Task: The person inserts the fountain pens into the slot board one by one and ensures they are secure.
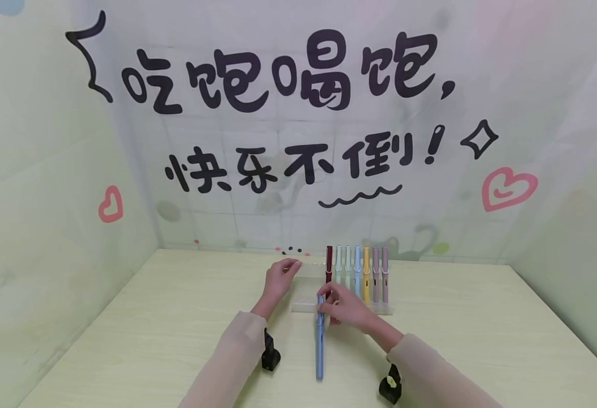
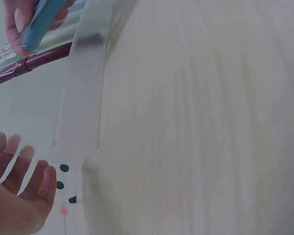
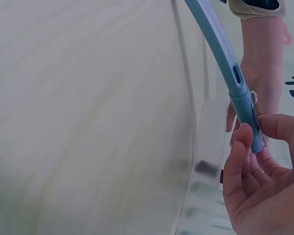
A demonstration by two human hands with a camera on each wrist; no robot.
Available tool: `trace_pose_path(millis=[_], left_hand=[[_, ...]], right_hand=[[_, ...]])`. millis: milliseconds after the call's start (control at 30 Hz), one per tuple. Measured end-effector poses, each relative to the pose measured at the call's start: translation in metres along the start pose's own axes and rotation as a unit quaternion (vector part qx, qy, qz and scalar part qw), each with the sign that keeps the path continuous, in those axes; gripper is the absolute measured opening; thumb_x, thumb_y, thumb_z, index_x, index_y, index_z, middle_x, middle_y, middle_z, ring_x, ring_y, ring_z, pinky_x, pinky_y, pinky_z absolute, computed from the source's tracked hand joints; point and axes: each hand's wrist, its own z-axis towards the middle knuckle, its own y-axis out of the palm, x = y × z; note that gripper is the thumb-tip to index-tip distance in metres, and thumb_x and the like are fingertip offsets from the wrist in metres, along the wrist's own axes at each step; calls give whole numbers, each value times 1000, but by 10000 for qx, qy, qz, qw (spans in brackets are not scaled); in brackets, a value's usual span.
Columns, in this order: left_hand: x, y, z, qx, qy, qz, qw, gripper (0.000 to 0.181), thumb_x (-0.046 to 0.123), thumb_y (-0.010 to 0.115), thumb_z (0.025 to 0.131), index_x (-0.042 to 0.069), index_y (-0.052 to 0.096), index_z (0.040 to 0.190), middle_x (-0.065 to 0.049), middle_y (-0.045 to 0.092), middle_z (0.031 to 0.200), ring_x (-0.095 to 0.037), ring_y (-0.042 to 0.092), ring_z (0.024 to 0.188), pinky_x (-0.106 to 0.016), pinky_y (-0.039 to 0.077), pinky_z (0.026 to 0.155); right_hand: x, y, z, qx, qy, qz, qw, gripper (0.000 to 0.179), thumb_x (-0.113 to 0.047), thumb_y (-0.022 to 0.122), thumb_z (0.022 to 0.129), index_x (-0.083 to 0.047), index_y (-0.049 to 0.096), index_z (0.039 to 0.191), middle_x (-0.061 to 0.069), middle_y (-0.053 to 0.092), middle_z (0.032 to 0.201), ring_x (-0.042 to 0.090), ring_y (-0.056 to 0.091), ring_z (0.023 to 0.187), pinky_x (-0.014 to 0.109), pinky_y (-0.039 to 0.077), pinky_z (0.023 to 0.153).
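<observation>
A clear plastic pen stand (image 1: 304,307) stands on the table, its left part bare. My left hand (image 1: 279,280) holds the stand's upper left edge, thumb and fingers on either side of the clear sheet (image 2: 20,155). With thumb and fingertips, my right hand (image 1: 348,307) pinches a blue fountain pen (image 1: 320,345) by its capped end, near the metal clip. The pen points toward me in front of the stand, cap end toward the rack. Upright in the stand, a dark red pen (image 1: 329,260) is leftmost in the row, partly hidden by my right hand.
Right of the red pen stand two pale green pens (image 1: 347,263), a light blue pen (image 1: 358,266), a yellow pen (image 1: 366,272) and two mauve pens (image 1: 385,272). Behind the wooden table (image 1: 140,328) hangs a printed cloth backdrop (image 1: 278,130). A black wrist camera (image 1: 270,357) sits below the left sleeve.
</observation>
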Motion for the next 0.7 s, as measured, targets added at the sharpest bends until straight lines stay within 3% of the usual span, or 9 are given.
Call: trace_pose_path(millis=[700], left_hand=[[2,-1,-1,-25,85,-31,10000,23,19,56,88,0,64,98,-12,63,95,-25,58,89,-35,47,75]], right_hand=[[-13,-26,12,447,-290,-194,9984,22,-7,57,85,-3,49,106,11,56,77,21,53,54,44,48,52]])
